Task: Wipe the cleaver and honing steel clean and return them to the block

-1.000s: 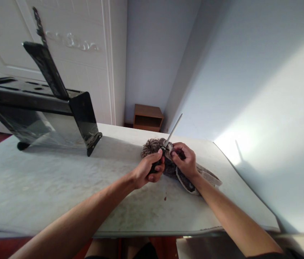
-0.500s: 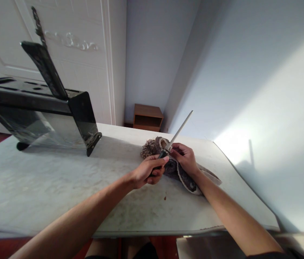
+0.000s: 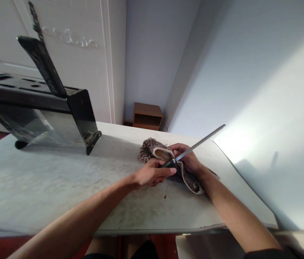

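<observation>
My left hand is closed around the black handle of a honing steel. Its long grey rod slants up to the right, passing in front of my right hand. My right hand grips a brown-grey patterned cloth with a pale hem, just behind the guard of the steel; some of its fingers are hidden. The cloth lies bunched on the white table, partly under both hands, with a folded part hanging towards me.
At the left stands a black knife block with clear sides and a black-handled knife in it. A small brown cabinet stands beyond the table. A wall runs along the right. A small brown speck lies near the front.
The honing steel has swung down to the right and now lies flatter. My left hand has shifted slightly right, and the cloth around my right hand has opened and folded over.
</observation>
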`<action>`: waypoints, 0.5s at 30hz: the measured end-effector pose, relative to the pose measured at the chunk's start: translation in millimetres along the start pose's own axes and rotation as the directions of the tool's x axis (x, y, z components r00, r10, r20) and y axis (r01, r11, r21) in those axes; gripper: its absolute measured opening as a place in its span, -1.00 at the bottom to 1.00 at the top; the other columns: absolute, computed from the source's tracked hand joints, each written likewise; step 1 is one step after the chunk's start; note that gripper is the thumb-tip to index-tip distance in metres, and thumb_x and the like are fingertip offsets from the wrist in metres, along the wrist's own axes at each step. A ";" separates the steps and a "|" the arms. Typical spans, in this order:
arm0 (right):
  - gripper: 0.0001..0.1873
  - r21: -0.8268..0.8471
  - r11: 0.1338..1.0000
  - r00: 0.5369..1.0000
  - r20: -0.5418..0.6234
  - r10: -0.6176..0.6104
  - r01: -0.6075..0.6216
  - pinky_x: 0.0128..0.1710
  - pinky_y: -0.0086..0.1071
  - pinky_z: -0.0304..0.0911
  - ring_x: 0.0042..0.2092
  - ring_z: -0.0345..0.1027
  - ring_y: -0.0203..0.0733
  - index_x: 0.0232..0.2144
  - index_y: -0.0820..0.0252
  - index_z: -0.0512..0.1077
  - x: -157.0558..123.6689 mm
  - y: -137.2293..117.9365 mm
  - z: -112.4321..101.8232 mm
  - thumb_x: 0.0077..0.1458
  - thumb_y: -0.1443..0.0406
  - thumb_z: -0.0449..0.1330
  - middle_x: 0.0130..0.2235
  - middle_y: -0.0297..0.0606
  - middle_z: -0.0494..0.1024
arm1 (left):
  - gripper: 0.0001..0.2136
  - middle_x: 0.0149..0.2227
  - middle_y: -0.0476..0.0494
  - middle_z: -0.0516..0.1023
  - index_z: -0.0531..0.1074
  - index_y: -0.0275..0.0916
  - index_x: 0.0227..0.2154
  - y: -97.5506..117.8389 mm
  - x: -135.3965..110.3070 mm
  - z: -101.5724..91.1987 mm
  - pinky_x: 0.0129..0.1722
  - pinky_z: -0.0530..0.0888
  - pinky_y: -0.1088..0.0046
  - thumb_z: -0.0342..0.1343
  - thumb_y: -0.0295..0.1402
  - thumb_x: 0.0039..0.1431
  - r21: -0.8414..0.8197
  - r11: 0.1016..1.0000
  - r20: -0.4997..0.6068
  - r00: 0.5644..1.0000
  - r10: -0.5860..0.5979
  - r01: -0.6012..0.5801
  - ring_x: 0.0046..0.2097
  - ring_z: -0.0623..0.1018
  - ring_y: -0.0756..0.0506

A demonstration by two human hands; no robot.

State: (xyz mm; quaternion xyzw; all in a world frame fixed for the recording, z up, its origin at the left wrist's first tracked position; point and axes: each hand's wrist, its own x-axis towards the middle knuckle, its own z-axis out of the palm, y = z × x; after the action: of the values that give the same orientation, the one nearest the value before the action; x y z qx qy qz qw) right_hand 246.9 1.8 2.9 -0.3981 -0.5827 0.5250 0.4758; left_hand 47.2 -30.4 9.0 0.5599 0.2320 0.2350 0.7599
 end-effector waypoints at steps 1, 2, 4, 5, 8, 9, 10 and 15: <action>-0.66 0.014 1.000 1.000 -0.005 0.008 -0.008 -0.50 -0.46 0.30 -0.50 0.35 -0.35 -0.38 0.17 0.56 0.0 -1.0 0.0 -0.21 0.11 0.44 -0.45 -0.34 0.55 | -0.57 -0.71 0.15 0.13 0.12 -0.21 -0.60 0.5 0.0 -0.1 -0.71 -0.06 0.55 0.21 -0.05 0.04 -0.002 1.000 -0.004 1.000 0.001 -0.001 -0.70 0.07 0.14; -0.66 0.026 1.000 1.000 -0.010 0.015 -0.014 -0.51 -0.45 0.30 -0.51 0.35 -0.35 -0.39 0.17 0.55 -0.1 -2.0 0.1 -0.23 0.11 0.45 -0.47 -0.35 0.54 | -0.56 -0.71 0.15 0.12 0.12 -0.21 -0.60 1.1 0.0 -0.2 -0.71 -0.05 0.55 0.21 -0.05 0.04 -0.006 1.000 -0.006 1.000 0.002 -0.002 -0.70 0.07 0.14; -0.66 0.035 0.999 1.000 -0.023 0.018 -0.017 -0.52 -0.44 0.32 -0.52 0.35 -0.33 -0.42 0.16 0.54 -0.2 -3.7 0.0 -0.25 0.11 0.45 -0.49 -0.36 0.53 | -0.56 -0.71 0.15 0.12 0.12 -0.21 -0.61 2.1 -0.1 -0.6 -0.72 -0.05 0.55 0.22 -0.05 0.03 -0.012 1.000 -0.009 1.000 0.002 -0.002 -0.70 0.07 0.14; -0.67 0.035 0.999 0.999 -0.032 0.013 -0.012 -0.52 -0.43 0.33 -0.53 0.35 -0.33 -0.43 0.15 0.53 -0.2 -4.1 -0.1 -0.24 0.11 0.45 -0.49 -0.36 0.53 | -0.55 -0.71 0.15 0.12 0.12 -0.21 -0.62 2.4 -0.2 -0.9 -0.72 -0.06 0.55 0.22 -0.05 0.03 -0.014 1.000 -0.009 1.000 0.003 -0.003 -0.70 0.07 0.15; -0.67 0.051 0.999 0.999 -0.050 0.008 -0.006 -0.52 -0.41 0.34 -0.53 0.36 -0.32 -0.45 0.14 0.52 0.4 -3.6 -1.0 -0.26 0.11 0.46 -0.50 -0.36 0.53 | -0.55 -0.71 0.16 0.11 0.11 -0.21 -0.61 2.8 -0.3 -1.6 -0.72 -0.07 0.54 0.23 -0.05 0.02 -0.019 1.000 -0.002 1.000 -0.002 0.002 -0.71 0.05 0.15; -0.66 0.062 0.998 0.999 -0.049 0.014 -0.011 -0.53 -0.42 0.33 -0.53 0.36 -0.32 -0.45 0.14 0.53 0.7 -3.1 -1.3 -0.28 0.11 0.47 -0.49 -0.36 0.53 | -0.55 -0.71 0.16 0.11 0.11 -0.21 -0.61 2.6 -0.2 -1.7 -0.72 -0.07 0.54 0.23 -0.06 0.02 -0.018 1.000 0.000 1.000 -0.005 0.005 -0.71 0.05 0.15; -0.65 0.070 0.997 0.999 -0.042 0.021 -0.018 -0.53 -0.43 0.33 -0.53 0.36 -0.32 -0.45 0.14 0.54 1.0 -2.5 -1.6 -0.30 0.12 0.48 -0.49 -0.36 0.54 | -0.55 -0.72 0.16 0.11 0.11 -0.21 -0.62 2.4 -0.1 -1.8 -0.72 -0.07 0.55 0.23 -0.05 0.02 -0.014 1.000 -0.002 1.000 -0.009 0.009 -0.71 0.06 0.15; -0.68 0.034 0.999 0.999 0.046 0.007 -0.009 -0.49 -0.45 0.31 -0.47 0.38 -0.32 -0.47 0.18 0.57 2.1 -3.6 -1.6 -0.28 0.12 0.48 -0.45 -0.32 0.56 | -0.62 -0.71 0.14 0.17 0.21 -0.23 -0.56 1.1 0.2 -1.4 -0.74 0.00 0.57 0.21 -0.07 0.05 0.054 0.998 -0.040 0.999 -0.010 0.012 -0.71 0.10 0.13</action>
State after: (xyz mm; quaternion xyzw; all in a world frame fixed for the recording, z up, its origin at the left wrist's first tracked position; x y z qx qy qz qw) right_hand 248.1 3.6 6.7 -0.3802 -0.5827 0.5457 0.4671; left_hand 46.4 -28.9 9.6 0.5742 0.2565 0.2357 0.7410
